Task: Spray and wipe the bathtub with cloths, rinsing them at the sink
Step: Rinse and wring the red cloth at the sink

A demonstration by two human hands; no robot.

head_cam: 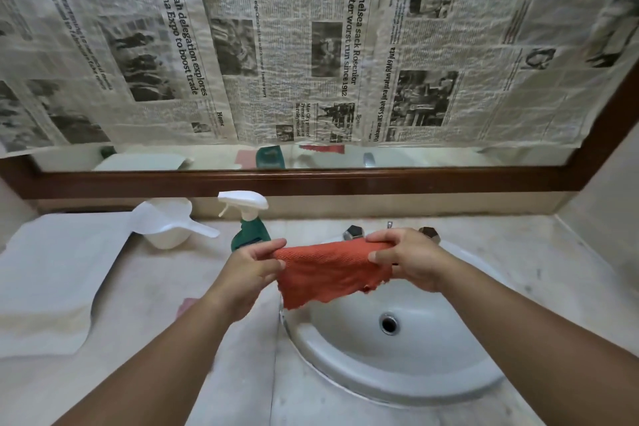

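Observation:
An orange-red cloth (328, 270) hangs spread out over the left part of the white sink (363, 380). My left hand (252, 264) pinches its left top corner and my right hand (404, 259) pinches its right top corner, holding the top edge stretched between them. Behind my left hand stands a green spray bottle (250, 230) with a white trigger head on the counter. The sink's drain (389, 323) shows below the cloth. Two tap handles (353, 232) and the spout base are partly hidden behind the cloth and my right hand.
A white plastic scoop (166, 221) sits on the counter left of the bottle. White paper or cloth (48, 273) covers the counter's left end. A wood-framed mirror (311, 180) covered with newspaper rises behind the counter. A wall closes the right side.

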